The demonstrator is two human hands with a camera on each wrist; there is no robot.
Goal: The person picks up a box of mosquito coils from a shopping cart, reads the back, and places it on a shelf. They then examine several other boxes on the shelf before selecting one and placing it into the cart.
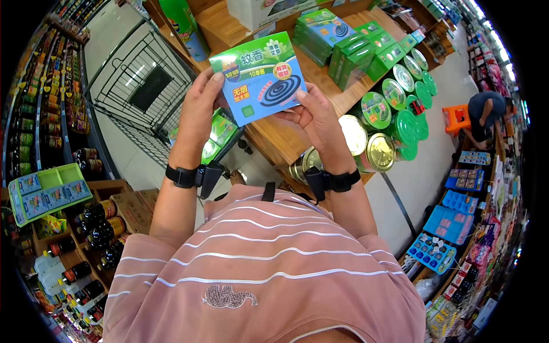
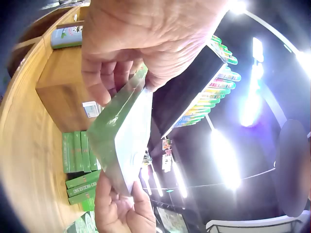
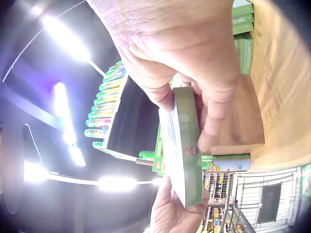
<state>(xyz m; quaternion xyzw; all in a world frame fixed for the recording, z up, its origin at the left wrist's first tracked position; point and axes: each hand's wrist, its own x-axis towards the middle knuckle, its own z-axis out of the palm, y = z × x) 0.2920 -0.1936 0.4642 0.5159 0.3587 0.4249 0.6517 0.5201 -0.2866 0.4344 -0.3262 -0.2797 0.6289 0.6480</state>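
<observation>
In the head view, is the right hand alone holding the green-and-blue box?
No, the left hand grips the box at its left edge while the right hand holds its right side.

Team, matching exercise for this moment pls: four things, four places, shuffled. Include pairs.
Things
1. flat green-and-blue cardboard box with black spiral print
2. black wire shopping cart
3. orange plastic stool
4. round green-lidded containers

Places
A. beside a bending person in dark clothes
B. gripped by the left hand and right hand
C. next to round gold-lidded containers
D. on the floor, left of the brown wooden display in the head view

Pairs: 1-B, 2-D, 3-A, 4-C
</observation>
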